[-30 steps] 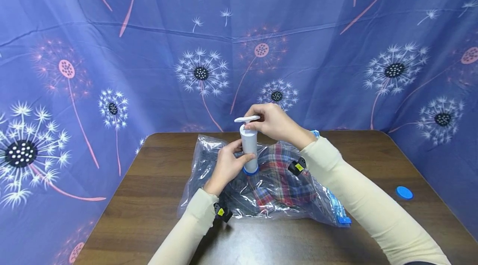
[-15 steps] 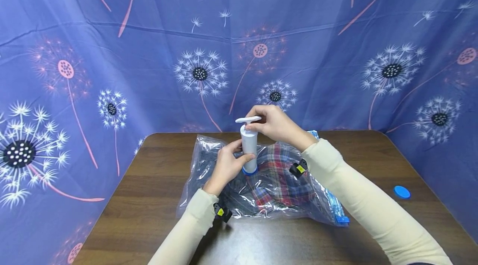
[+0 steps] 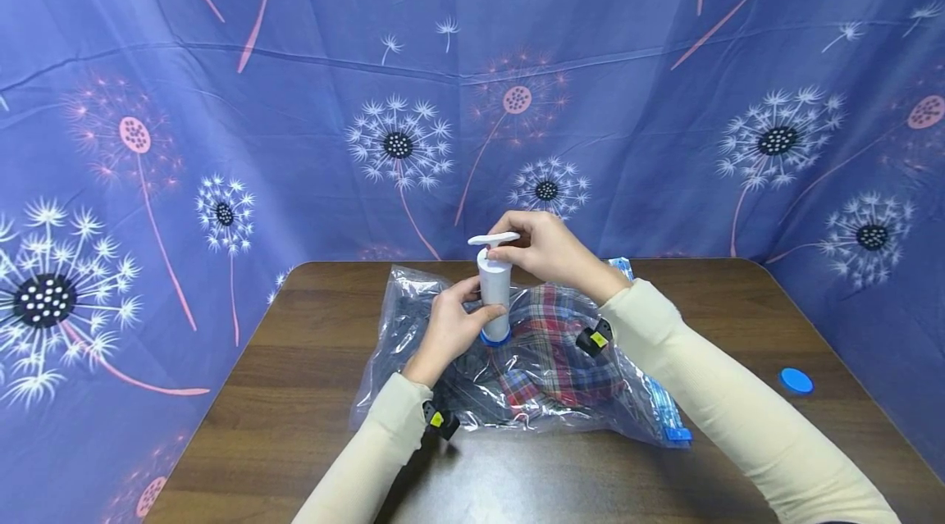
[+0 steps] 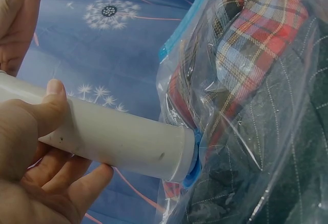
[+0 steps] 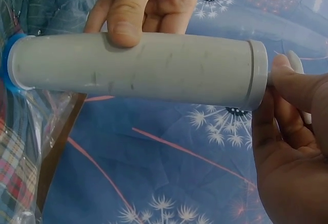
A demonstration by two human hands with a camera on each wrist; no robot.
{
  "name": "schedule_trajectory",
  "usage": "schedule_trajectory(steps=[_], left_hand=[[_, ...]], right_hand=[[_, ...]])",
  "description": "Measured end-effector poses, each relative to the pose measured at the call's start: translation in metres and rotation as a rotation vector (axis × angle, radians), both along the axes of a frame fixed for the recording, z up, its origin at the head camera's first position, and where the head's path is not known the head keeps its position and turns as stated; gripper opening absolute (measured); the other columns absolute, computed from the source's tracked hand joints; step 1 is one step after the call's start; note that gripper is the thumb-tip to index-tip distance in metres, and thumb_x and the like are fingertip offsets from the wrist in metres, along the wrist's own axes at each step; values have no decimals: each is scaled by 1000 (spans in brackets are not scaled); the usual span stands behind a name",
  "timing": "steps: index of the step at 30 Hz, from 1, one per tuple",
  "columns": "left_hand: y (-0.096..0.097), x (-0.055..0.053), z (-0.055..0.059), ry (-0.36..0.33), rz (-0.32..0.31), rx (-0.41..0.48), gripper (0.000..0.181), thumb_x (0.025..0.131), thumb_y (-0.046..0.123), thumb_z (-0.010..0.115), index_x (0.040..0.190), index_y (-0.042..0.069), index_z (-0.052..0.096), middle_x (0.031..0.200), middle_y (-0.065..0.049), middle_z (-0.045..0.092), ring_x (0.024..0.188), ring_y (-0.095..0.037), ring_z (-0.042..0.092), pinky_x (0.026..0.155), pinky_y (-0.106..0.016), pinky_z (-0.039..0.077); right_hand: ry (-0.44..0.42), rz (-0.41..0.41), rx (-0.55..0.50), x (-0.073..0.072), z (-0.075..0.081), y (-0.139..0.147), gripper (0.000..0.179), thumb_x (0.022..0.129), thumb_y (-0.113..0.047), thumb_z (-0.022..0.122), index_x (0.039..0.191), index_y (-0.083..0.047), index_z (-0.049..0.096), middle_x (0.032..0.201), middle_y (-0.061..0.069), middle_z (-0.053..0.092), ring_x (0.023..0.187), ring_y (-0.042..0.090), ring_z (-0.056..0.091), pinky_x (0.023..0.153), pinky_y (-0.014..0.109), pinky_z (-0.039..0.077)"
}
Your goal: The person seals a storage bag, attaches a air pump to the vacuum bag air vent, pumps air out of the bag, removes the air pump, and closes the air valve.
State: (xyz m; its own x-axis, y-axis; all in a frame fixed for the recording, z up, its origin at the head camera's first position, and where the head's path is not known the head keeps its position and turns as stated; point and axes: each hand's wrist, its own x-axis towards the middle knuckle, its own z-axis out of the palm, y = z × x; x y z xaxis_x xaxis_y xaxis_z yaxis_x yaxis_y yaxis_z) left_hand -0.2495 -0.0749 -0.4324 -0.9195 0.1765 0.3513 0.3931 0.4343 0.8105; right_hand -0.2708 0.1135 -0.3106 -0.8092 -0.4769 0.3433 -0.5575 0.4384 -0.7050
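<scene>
A left hand (image 3: pixel 454 322) grips a white cylindrical plastic pump (image 3: pixel 495 290) standing on a clear plastic clothing bag (image 3: pixel 641 421) as the right hand (image 3: pixel 548 250) pinches its white T-handle (image 3: pixel 491 239); likely light, stiff, smooth, best held mid-barrel.

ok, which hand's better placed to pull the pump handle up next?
Right, likely: the right hand grips the white T-shaped handle, while the left hand wraps the pump barrel, better suited to steadying it.
</scene>
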Motion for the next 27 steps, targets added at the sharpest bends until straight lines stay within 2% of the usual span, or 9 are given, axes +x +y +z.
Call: schedule_trajectory(steps=[5,11,16,21,27], left_hand=[[-1,0,-1,-5,-5,4,54,85,23,87,134,11,68,120,-13,74,105,-29,73,92,-54,59],[-1,0,0,-1,-11,11,54,85,23,86,134,10,68,122,-14,74,105,-30,73,92,-54,60],[-1,1,0,11,-19,1,54,86,25,86,134,10,68,122,-14,73,105,-29,73,91,-52,60],[-2,1,1,0,-18,6,54,86,24,86,134,10,68,123,-14,73,106,-29,73,91,-52,61],[-2,1,1,-13,-7,14,55,85,23,86,135,10,68,124,-15,73,106,-30,73,92,-52,60]], right_hand=[[20,12,-17,3,0,-1,11,94,-12,77,103,-6,75,98,7,74,81,18,72,74,35,60],[91,22,6,1,3,-1,10,93,-10,77,100,-4,76,94,6,76,77,16,68,68,29,58],[103,32,24,1,11,0,10,93,-11,76,101,-6,76,95,5,76,76,15,66,66,27,56],[140,36,3,0,32,-2,9,93,-10,77,102,-7,77,90,5,75,70,15,61,61,24,51],[214,2,-84,2,73,-3,11,93,-11,77,103,-7,78,91,5,77,76,11,71,64,22,55]])
